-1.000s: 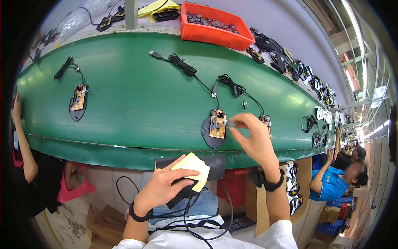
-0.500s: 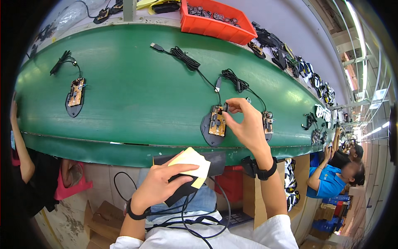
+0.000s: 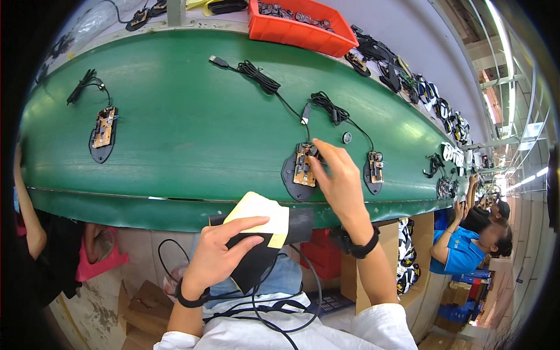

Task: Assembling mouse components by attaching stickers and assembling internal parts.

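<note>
My right hand (image 3: pixel 343 185) is closed in a pinch around a small dark scroll wheel (image 3: pixel 314 151), at the upper right of a mouse circuit board (image 3: pixel 304 167). That tan board sits on a black mouse base (image 3: pixel 290 179) near the belt's front edge, its cable (image 3: pixel 256 77) coiled beyond it. Fingers partly cover the wheel, so whether it is seated cannot be made out. In front of the belt, my left hand (image 3: pixel 216 251) grips a pale yellow pad of sheets (image 3: pixel 265 217) between thumb and fingers, with black sheet material (image 3: pixel 254 265) beneath it.
On the green belt (image 3: pixel 175 116), a loose wheel (image 3: pixel 347 137) lies near a second mouse base with board (image 3: pixel 374 171); another (image 3: pixel 104 128) lies left. A red bin (image 3: pixel 297 29) of wheels stands on the far ledge. Co-workers sit at both sides, one in a blue shirt (image 3: pixel 461 248).
My right hand has brought the wheel down onto the board's upper end, uncovering the loose wheel and the second board. My left hand and the yellow pad have shifted slightly up and left.
</note>
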`<act>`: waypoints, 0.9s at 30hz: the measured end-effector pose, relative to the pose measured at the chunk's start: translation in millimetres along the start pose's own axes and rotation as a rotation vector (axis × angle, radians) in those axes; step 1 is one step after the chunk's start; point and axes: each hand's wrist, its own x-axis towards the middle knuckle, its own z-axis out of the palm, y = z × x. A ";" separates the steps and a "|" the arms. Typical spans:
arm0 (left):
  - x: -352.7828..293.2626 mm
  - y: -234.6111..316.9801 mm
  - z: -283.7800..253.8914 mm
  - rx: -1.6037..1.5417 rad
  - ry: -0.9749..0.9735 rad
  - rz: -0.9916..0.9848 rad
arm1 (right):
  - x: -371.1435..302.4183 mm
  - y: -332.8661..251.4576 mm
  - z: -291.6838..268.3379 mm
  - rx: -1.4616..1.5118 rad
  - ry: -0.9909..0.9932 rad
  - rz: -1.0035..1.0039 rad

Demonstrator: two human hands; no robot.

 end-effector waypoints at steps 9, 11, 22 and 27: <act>-4.1 0.3 -6.1 0.090 0.045 -0.004 | -20.6 -13.2 7.8 -0.091 -0.089 -0.046; -1.9 0.3 -2.3 0.094 0.050 0.032 | -32.9 -18.6 -5.3 -0.063 -0.150 0.007; -4.5 2.1 0.3 0.151 0.069 0.034 | -37.1 -7.2 3.3 0.041 0.076 0.068; -4.2 2.4 9.2 0.132 0.114 -0.010 | -30.3 3.6 6.3 -0.188 0.098 0.036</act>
